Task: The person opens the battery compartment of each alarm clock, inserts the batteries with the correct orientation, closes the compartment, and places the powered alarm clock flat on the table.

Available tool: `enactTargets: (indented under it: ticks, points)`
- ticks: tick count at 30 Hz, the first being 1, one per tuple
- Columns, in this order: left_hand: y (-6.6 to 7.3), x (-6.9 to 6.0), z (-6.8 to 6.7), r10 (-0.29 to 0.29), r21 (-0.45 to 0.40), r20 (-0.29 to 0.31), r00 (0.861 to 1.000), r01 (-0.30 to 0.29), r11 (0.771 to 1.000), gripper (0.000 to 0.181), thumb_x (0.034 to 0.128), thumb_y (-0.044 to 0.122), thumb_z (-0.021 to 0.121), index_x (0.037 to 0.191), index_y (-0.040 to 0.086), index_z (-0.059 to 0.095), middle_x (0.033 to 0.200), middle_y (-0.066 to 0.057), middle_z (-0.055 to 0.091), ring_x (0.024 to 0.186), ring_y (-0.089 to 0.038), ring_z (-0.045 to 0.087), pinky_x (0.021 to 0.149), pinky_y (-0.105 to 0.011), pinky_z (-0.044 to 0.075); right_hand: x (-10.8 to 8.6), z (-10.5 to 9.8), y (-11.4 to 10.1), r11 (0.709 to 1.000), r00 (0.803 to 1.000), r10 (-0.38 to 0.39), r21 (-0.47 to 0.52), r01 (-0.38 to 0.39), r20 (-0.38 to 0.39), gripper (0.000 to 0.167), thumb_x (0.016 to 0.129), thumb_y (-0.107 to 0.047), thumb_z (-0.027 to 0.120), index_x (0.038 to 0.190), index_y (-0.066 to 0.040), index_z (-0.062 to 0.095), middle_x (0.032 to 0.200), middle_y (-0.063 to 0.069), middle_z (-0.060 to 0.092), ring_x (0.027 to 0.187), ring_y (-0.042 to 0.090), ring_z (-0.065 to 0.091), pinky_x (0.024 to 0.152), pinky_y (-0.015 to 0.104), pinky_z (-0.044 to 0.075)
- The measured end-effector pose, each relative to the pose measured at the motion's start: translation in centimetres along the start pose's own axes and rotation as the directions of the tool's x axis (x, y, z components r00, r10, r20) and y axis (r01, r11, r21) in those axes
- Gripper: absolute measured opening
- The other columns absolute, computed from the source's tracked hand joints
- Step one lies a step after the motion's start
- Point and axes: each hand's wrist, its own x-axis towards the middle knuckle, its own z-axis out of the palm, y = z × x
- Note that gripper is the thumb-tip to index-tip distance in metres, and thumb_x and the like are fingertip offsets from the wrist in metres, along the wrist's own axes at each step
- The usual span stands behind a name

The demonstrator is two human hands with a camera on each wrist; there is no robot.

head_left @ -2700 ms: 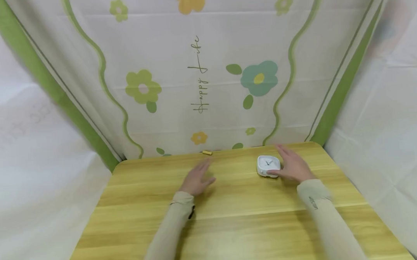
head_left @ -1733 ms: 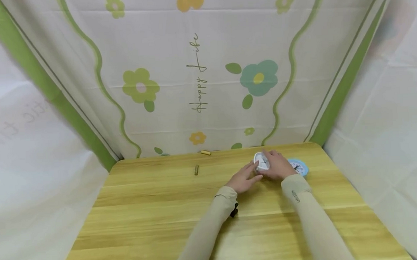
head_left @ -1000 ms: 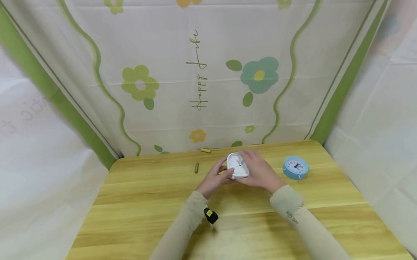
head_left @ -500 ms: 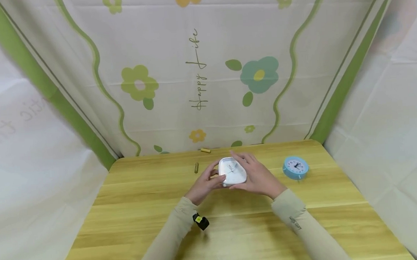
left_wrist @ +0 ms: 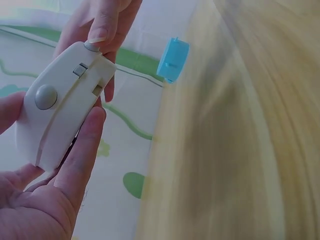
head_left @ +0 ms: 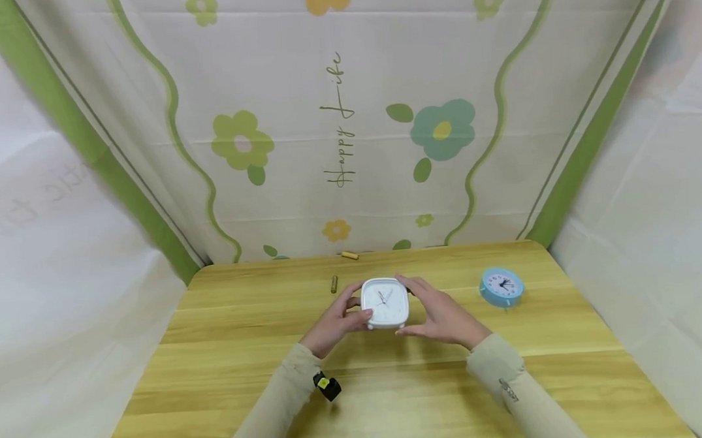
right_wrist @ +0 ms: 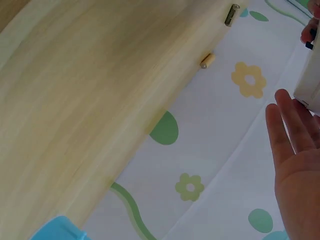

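A white squarish alarm clock (head_left: 385, 302) is held above the table, its dial facing up and toward me. My left hand (head_left: 334, 321) grips its left side, thumb at the front and fingers behind. At its right side, my right hand (head_left: 443, 313) has the index finger at the upper corner and the thumb by a lower foot. The left wrist view shows the casing (left_wrist: 60, 110) edge-on, with a round knob (left_wrist: 46, 96), and the right thumb (left_wrist: 104, 25) on a foot. In the right wrist view several fingers (right_wrist: 284, 132) extend straight beside the clock.
A round blue alarm clock (head_left: 502, 287) stands at the table's right. Two small batteries, one dark gold (head_left: 333, 284) and one yellowish (head_left: 349, 255), lie near the back edge. A patterned curtain (head_left: 336, 148) hangs behind the wooden table (head_left: 245, 354).
The white clock was lifted from in front of the blue one, carried left and turned between both hands. It has just come slightly lower and more level, with the right fingers spread wider.
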Motion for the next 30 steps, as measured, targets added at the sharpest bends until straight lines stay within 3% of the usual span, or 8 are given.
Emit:
enactTargets:
  ticks: [12, 21, 25, 30]
  points:
    - [-1.4, -0.7, 0.1, -0.029, -0.003, 0.008, 1.0, 0.029, 1.0, 0.072, 0.1038, 0.019, 0.065, 0.164, 0.021, 0.025, 0.144, -0.024, 0.05, 0.107, -0.023, 0.069, 0.106, -0.057, 0.055, -0.4, 1.2, 0.2, 0.999, 0.999, -0.017, 0.027, 0.016, 0.034, 0.108, 0.078, -0.046, 0.091, 0.162, -0.014, 0.032, 0.148, 0.005, 0.053, 0.131, 0.026, 0.061, 0.108, 0.043, 0.055]
    - [-1.6, -0.4, 0.4, 0.003, -0.016, 0.036, 0.999, -0.002, 1.0, 0.07, 0.1043, 0.017, 0.064, 0.163, 0.024, 0.026, 0.145, -0.024, 0.049, 0.115, -0.027, 0.068, 0.107, -0.06, 0.052, -0.7, 0.7, 0.2, 0.998, 0.998, -0.062, 0.031, 0.062, 0.0, 0.106, 0.077, -0.044, 0.091, 0.161, -0.015, 0.034, 0.14, 0.004, 0.058, 0.126, 0.027, 0.064, 0.105, 0.046, 0.057]
    - [-1.5, -0.5, 0.8, 0.004, 0.01, 0.021, 1.0, -0.004, 1.0, 0.075, 0.1009, 0.019, 0.07, 0.162, 0.026, 0.027, 0.152, -0.021, 0.039, 0.12, -0.03, 0.066, 0.106, -0.057, 0.054, -0.8, 0.6, 0.3, 0.996, 0.998, -0.064, 0.066, 0.063, 0.015, 0.105, 0.079, -0.045, 0.09, 0.162, -0.014, 0.033, 0.14, 0.004, 0.057, 0.126, 0.028, 0.064, 0.106, 0.049, 0.056]
    - [-0.9, -0.6, 1.3, 0.038, 0.093, 0.017, 0.999, -0.04, 0.995, 0.102, 0.0873, 0.013, 0.085, 0.164, 0.025, 0.019, 0.165, -0.016, 0.019, 0.118, -0.029, 0.068, 0.098, -0.039, 0.061, -0.6, 0.6, 0.4, 0.994, 0.998, -0.056, 0.092, 0.053, 0.03, 0.106, 0.08, -0.042, 0.09, 0.163, -0.016, 0.03, 0.142, 0.003, 0.054, 0.128, 0.025, 0.062, 0.107, 0.049, 0.055]
